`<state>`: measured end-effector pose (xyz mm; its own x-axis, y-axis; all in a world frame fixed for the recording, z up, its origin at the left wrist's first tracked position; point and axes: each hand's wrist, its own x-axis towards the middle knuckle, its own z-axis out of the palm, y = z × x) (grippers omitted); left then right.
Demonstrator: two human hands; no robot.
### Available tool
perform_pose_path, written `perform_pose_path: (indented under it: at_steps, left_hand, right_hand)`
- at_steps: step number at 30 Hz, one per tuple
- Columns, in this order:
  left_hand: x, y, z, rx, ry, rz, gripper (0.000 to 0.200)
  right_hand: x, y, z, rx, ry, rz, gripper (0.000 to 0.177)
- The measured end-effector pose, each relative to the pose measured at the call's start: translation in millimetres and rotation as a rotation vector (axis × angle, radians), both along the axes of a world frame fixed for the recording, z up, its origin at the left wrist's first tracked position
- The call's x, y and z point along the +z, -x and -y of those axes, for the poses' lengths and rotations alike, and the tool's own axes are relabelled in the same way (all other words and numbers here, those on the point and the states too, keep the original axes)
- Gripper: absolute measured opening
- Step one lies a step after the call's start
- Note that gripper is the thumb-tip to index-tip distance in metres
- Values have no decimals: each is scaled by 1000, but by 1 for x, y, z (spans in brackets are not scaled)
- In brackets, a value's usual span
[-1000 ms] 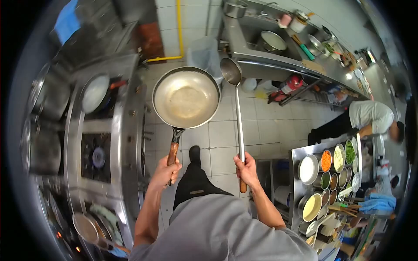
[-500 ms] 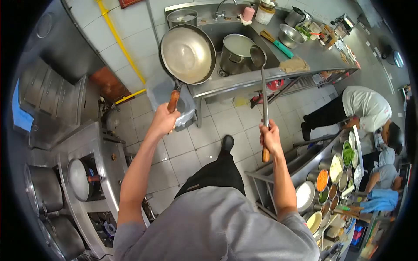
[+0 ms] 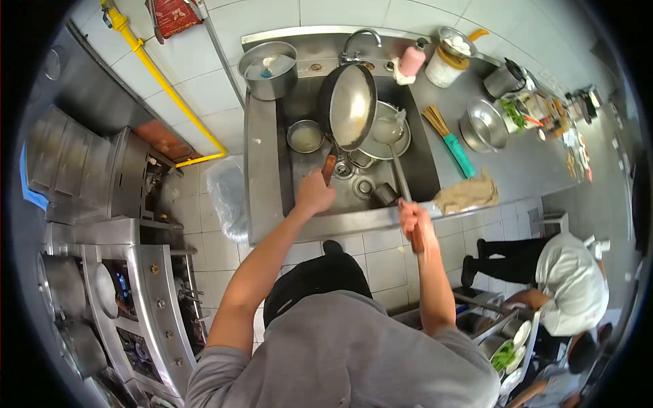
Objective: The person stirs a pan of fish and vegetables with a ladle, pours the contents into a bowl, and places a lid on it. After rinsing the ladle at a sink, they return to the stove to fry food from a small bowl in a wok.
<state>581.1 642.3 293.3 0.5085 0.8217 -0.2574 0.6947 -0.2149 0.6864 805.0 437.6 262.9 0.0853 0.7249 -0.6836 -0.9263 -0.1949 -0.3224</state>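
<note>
My left hand (image 3: pixel 315 194) is wrapped round the wooden handle of a wok (image 3: pixel 352 105), which is tilted on its side over the sink (image 3: pixel 264 170). A long metal ladle (image 3: pixel 400 177) has its wooden grip in my closed right hand (image 3: pixel 417 224). The ladle's bowl lies over the mouth of a large pot (image 3: pixel 403 146) of water standing in the sink. Part of that pot is hidden behind the wok. Left of the wok, a small pot (image 3: pixel 306 137) of cloudy liquid sits in the basin, and a metal cup (image 3: pixel 385 194) lies near its front wall.
A brown cloth (image 3: pixel 468 194) lies on the sink's front edge, beside a green-handled bamboo brush (image 3: pixel 459 155) and a steel bowl (image 3: pixel 484 126). A faucet (image 3: pixel 360 41) rises behind the basin. One person (image 3: pixel 571 282) bends at the right; a stove (image 3: pixel 139 292) stands left.
I have moved up to the sink. The wok has swung right and tipped over the basin. The ladle's bowl has come down to the large pot's mouth.
</note>
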Motion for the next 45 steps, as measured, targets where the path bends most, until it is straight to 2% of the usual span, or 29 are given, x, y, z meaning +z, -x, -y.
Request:
perform_pose_path:
  at_steps: [3, 4, 7, 10, 13, 14, 16, 18, 21, 23, 25, 28, 31, 33, 35, 39, 40, 41, 43, 45]
  left_hand:
    - [-8, -32, -2, 31, 139, 41, 28]
    - [-27, -41, -1, 28, 21, 85, 22]
    - [-31, -69, 8, 173, 473, 299, 14]
    - [-49, -86, 22, 237, 636, 473, 12]
    - [-73, -97, 35, 231, 591, 485, 16]
    - [-79, -98, 41, 221, 567, 396, 18]
    - [-80, -101, 49, 219, 368, 372, 20]
    - [-65, -91, 55, 187, 186, 255, 26]
    - [-54, -51, 75, 156, 20, 424, 27]
    - [-54, -9, 90, 136, 33, 590, 23]
    - [-46, 57, 120, 209, 23, 721, 21]
    - [-36, 168, 175, 401, -28, 608, 22]
    - [-55, 279, 257, 700, -87, 538, 26]
    - [-79, 345, 315, 855, -92, 419, 26]
    - [-88, 396, 376, 1081, -103, 387, 25]
    - [-96, 455, 484, 1431, -86, 367, 23]
    - [-97, 461, 507, 1500, -90, 365, 22]
    - [-98, 465, 528, 1568, -91, 359, 22]
    - [-105, 465, 564, 1675, -114, 386, 21]
    - [-111, 462, 588, 1755, -143, 401, 21]
  right_hand:
    - [27, 20, 19, 41, 72, 414, 12]
    - [37, 22, 24, 45, 71, 536, 14]
    - [54, 7, 28, 168, 125, 787, 16]
    - [70, -9, 23, 282, 155, 993, 15]
    - [62, -19, 15, 318, 155, 1162, 19]
    - [60, -20, 10, 320, 145, 1205, 21]
    - [57, -20, -1, 355, 147, 1298, 23]
    - [49, -19, -14, 334, 116, 1293, 22]
    - [49, -11, -35, 291, 49, 1257, 20]
    - [49, -1, -51, 255, 22, 1163, 20]
    - [43, 12, -59, 229, 16, 1126, 20]
    - [18, 57, -60, 100, -65, 1159, 26]
    - [-7, 109, -46, 114, -201, 1289, 29]
    - [-10, 165, -40, 131, -167, 1148, 24]
    - [-10, 214, -40, 240, -155, 1116, 20]
    - [-9, 331, -21, 345, -222, 1129, 18]
    - [-9, 368, -10, 296, -294, 1161, 18]
    - [-19, 391, -3, 365, -370, 1173, 24]
    - [-7, 452, 7, 515, -403, 1011, 20]
    - [-28, 500, 3, 701, -388, 860, 14]
